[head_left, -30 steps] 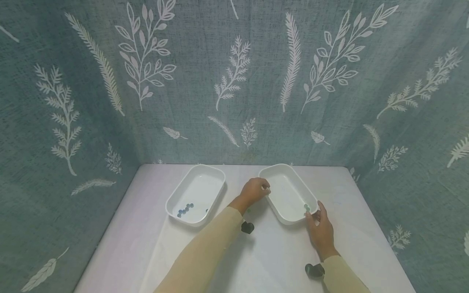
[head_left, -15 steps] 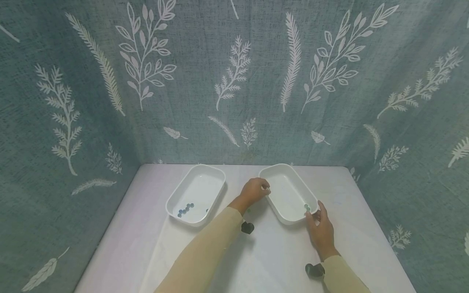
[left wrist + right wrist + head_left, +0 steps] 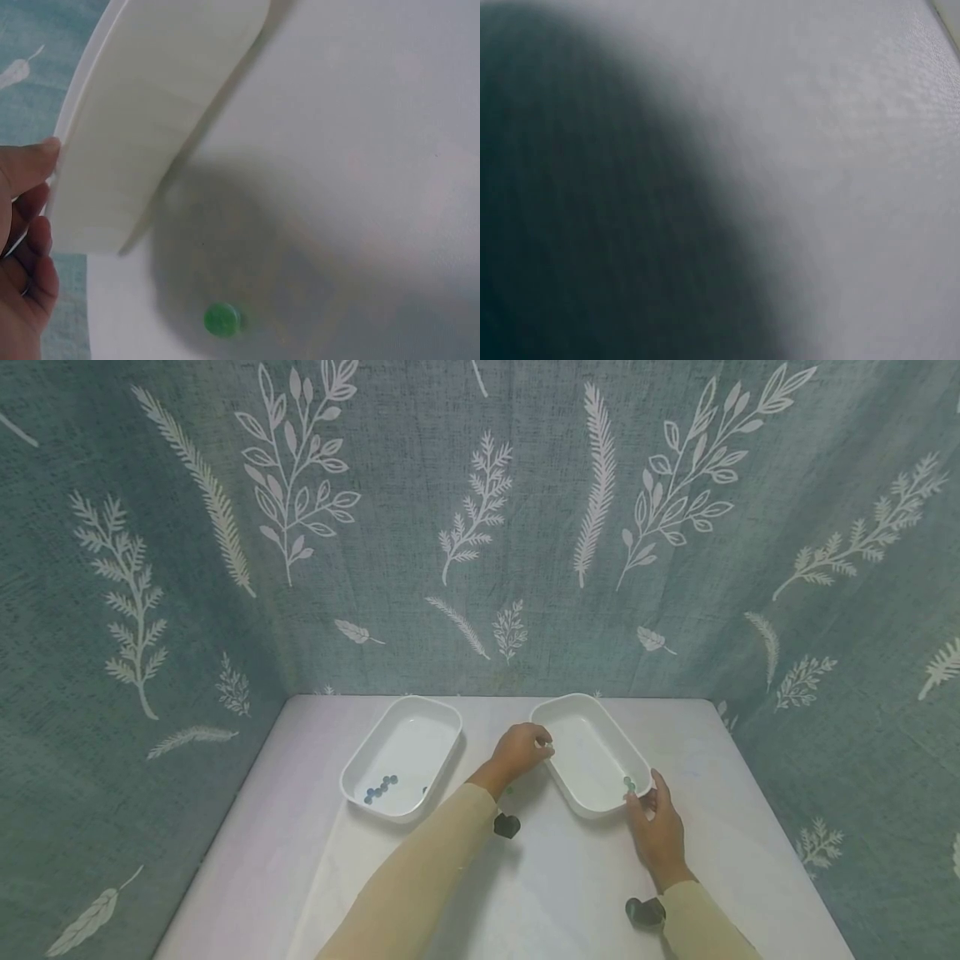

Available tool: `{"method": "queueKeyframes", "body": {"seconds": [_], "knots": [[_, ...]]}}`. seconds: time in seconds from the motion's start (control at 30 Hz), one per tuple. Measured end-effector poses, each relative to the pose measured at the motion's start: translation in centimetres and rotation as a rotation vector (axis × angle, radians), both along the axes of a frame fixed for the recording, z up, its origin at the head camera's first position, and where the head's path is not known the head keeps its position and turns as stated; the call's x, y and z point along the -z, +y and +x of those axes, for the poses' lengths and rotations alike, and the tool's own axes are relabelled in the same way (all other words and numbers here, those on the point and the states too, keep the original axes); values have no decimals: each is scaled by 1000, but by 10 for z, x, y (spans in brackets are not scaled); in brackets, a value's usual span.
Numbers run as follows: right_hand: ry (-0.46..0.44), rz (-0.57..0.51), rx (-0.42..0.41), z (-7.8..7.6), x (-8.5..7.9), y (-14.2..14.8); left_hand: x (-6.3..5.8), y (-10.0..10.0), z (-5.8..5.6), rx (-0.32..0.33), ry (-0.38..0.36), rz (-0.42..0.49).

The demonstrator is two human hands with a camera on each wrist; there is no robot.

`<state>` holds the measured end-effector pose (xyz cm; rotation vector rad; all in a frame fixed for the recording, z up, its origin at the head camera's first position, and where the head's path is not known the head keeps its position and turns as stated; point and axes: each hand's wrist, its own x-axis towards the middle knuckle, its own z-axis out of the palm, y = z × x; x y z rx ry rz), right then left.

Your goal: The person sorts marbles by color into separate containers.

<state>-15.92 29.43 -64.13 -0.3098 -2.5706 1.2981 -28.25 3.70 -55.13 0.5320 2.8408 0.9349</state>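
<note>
Two white rectangular trays stand at the back of the table in the head view. My left hand (image 3: 520,752) pinches the left rim of the right-hand tray (image 3: 581,747); the left wrist view shows thumb and fingers at that tray's edge (image 3: 142,127). At its near right corner my right hand (image 3: 658,837) grips the rim. Small green round pieces (image 3: 628,783) lie inside near that corner, partly hidden by the rim and fingers. A single green round piece (image 3: 222,320) lies on the table below my left hand. The right wrist view is mostly dark blur and table.
The left-hand tray (image 3: 411,743) holds several small bluish round pieces (image 3: 377,792) in its near left corner and one dark piece at its right side. Patterned green-grey cloth (image 3: 480,527) walls the white table (image 3: 555,893) at the back and sides.
</note>
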Motion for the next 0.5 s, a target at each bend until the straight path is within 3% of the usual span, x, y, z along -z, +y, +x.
{"method": "queueKeyframes", "body": {"seconds": [0.5], "knots": [[4, -1, -4, 1, -1, -1, 1, -2, 0, -10, -20, 20]]}}
